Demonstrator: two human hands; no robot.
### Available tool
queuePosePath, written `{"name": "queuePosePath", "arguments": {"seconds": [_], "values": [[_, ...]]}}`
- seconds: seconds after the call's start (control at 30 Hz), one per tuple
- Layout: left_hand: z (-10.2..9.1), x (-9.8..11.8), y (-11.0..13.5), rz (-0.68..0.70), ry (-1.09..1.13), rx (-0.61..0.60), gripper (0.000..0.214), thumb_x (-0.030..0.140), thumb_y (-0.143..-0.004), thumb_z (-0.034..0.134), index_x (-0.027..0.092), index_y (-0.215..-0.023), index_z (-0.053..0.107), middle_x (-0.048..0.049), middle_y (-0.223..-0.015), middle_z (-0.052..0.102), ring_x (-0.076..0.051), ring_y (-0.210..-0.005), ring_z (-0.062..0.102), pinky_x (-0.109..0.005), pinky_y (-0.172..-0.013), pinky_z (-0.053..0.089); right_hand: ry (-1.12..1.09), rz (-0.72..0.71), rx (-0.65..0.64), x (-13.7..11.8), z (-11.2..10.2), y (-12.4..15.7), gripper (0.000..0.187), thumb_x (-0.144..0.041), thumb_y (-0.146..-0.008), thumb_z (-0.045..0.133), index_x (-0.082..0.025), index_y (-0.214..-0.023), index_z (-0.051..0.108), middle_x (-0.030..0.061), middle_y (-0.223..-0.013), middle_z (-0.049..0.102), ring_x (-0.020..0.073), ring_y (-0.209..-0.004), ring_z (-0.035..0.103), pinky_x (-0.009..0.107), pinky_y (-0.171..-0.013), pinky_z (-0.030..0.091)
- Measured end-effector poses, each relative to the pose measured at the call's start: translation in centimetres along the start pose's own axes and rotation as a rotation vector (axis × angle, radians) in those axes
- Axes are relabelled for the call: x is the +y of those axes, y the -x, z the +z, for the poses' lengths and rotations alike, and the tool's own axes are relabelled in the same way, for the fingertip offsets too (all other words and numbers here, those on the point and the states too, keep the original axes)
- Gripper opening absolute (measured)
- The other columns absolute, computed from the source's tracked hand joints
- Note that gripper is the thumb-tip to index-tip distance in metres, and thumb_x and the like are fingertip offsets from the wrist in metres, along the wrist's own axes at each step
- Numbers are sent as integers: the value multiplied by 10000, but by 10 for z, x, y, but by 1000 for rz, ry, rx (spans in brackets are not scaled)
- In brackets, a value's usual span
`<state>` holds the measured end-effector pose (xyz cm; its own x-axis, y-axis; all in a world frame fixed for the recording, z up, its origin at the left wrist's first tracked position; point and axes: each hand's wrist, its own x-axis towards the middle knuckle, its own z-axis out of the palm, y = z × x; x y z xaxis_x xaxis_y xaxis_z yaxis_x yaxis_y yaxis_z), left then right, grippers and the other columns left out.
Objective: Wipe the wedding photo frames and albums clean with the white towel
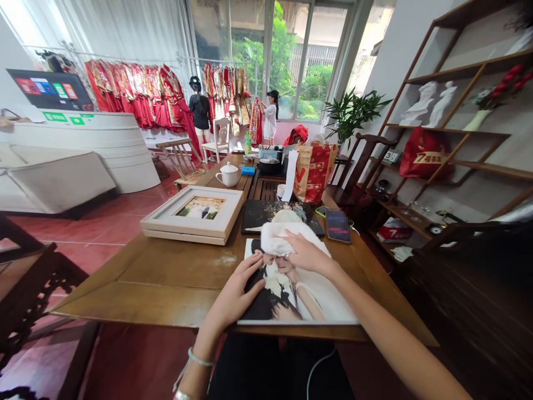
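A large wedding photo print [337, 303] lies at the near edge of the table, showing a couple close together. My left hand [239, 286] rests on its left side, fingers stretched out and slightly apart, holding nothing. Over the upper part of the print, my right hand [308, 254] presses a bunched white cloth [272, 230], its fingertips sunk into the folds. The cloth covers part of the faces in the photo. Just behind it lies a dark album or panel [255, 212] with a floral picture, partly hidden by the cloth.
Stacked white picture frames [227, 214] sit left on the wooden table [166, 278]. A phone [338, 225] lies right. Behind are a lidded white cup [229, 174], a red-and-tan paper bag [316, 172] and a black pot [270, 165]. Two people stand near red garments [141, 91].
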<state>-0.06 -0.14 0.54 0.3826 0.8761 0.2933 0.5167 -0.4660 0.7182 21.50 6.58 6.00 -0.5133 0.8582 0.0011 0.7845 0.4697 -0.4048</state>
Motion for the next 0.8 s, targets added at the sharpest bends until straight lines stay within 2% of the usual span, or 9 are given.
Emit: {"name": "queuePosePath", "arguments": {"seconds": [0.1,0.2,0.27,0.37,0.43,0.53,0.6,0.67,0.8], "values": [[0,-1,1,10,5,-2,463,289,-914,493,234,-1372,450,-65,-1485,392,-219,-1391,320,-434,-1160,245,31,110,72,28,-7,22,695,-55,-688,407,-156,-1374,463,63,-1441,433,288,-1396,232,512,-1125,176],[1,-1,0,9,12,-2,458,307,-917,493,246,-1369,453,-57,-1489,386,-220,-1392,318,-437,-1161,243,58,186,126,35,-3,36,710,-62,-678,427,-135,-1384,446,74,-1461,395,331,-1404,182,575,-1112,152],[1,0,0,7,25,-3,432,318,-935,455,241,-1360,467,-55,-1488,389,-215,-1391,322,-431,-1163,242,73,159,120,21,6,46,728,-67,-648,450,-183,-1366,478,32,-1481,362,340,-1408,155,596,-1112,123],[2,2,-1,-6,52,21,401,311,-971,354,223,-1332,505,-56,-1465,424,-206,-1381,339,-424,-1166,241,70,5,53,-17,23,69,838,-49,-560,441,-282,-1364,476,-57,-1491,327,312,-1417,131,591,-1125,85],[2,2,-2,-18,69,34,408,303,-979,321,207,-1327,512,-61,-1454,440,-204,-1373,354,-418,-1163,253,38,-91,11,-41,31,91,909,-50,-511,429,-301,-1384,443,-85,-1507,282,296,-1426,73,583,-1134,46],[2,2,-2,-32,75,37,412,301,-979,316,196,-1324,515,-66,-1454,440,-204,-1367,365,-417,-1160,263,-31,-175,-77,-57,33,125,948,-46,-500,416,-343,-1400,401,-112,-1514,245,259,-1430,36,564,-1145,40],[3,1,-2,-20,64,40,404,288,-972,334,200,-1323,515,-66,-1456,436,-207,-1370,360,-429,-1163,254,-67,-167,-131,-50,27,141,939,-34,-514,407,-385,-1386,407,-126,-1503,265,235,-1428,63,551,-1148,70],[3,0,-1,3,45,34,399,272,-959,374,215,-1332,502,-61,-1466,424,-212,-1377,347,-441,-1164,244,-74,-122,-130,-31,20,146,920,-22,-535,401,-407,-1371,421,-122,-1491,297,225,-1425,97,546,-1147,87],[2,-1,1,17,17,11,408,256,-950,402,244,-1352,475,-50,-1483,397,-208,-1387,327,-445,-1165,240,7,-48,-28,23,8,120,910,-18,-542,413,-361,-1384,422,-71,-1500,296,239,-1423,121,551,-1142,97]]}}
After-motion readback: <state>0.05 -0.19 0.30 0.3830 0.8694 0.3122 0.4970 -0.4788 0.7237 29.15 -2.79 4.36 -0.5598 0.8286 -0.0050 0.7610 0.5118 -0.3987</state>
